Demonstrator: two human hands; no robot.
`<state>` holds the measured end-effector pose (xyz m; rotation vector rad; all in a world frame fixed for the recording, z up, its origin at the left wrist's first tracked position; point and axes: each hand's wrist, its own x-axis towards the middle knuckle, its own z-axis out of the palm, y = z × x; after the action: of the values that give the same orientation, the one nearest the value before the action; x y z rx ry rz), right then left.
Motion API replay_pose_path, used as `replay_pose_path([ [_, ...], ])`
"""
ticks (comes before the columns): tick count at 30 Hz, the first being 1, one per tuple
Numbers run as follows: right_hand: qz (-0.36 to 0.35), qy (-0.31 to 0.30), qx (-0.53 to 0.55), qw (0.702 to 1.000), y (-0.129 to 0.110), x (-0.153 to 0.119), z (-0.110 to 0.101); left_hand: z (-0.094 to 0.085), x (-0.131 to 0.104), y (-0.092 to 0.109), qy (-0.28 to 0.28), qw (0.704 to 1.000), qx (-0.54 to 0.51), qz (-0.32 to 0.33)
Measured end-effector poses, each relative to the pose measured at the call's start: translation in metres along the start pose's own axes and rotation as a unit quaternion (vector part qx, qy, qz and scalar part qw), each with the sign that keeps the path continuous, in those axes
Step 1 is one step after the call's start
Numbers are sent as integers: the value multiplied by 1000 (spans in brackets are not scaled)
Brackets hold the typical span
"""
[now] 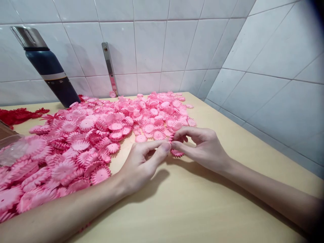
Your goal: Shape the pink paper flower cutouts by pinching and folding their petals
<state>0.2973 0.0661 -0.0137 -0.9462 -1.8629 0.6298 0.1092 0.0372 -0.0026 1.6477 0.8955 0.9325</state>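
Observation:
Many pink scalloped fabric discs [86, 125] lie heaped on the light wooden table [182, 209], to the left of and beyond my hands. My left hand [144, 162] is in a pinch, its thumb and index finger meeting near the table's middle. Facing it, my right hand [202, 146] pinches too, thumb tip close to the left fingertips. Between and just under the fingertips shows a pink disc [177, 153], partly covered by the right hand. It looks held by the right fingers; what the left fingertips grip is hidden.
A dark blue bottle [53, 69] with a steel cap stands at the back left. Red material [21, 115] and clear plastic [12, 152] lie at the left edge. A metal strip [109, 67] is fixed to the tiled wall [152, 44] behind the table.

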Motion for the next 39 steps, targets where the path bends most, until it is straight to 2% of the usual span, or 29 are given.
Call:
replay_pose_path([
  [4, -9, -24, 22, 999, 1, 1, -2, -1, -1, 3, -34, 999, 15, 11],
  [11, -5, -59, 46, 997, 1, -1, -2, -5, -1, 3, -11, 1000, -3, -3],
  [27, 25, -60, 42, 997, 1, 0, 3, -3, 0, 2, -17, 991, -128, -20],
  [39, -30, -84, 30, 996, 0, -1, 6, -3, 1, 0, -18, 994, -107, -12],
])
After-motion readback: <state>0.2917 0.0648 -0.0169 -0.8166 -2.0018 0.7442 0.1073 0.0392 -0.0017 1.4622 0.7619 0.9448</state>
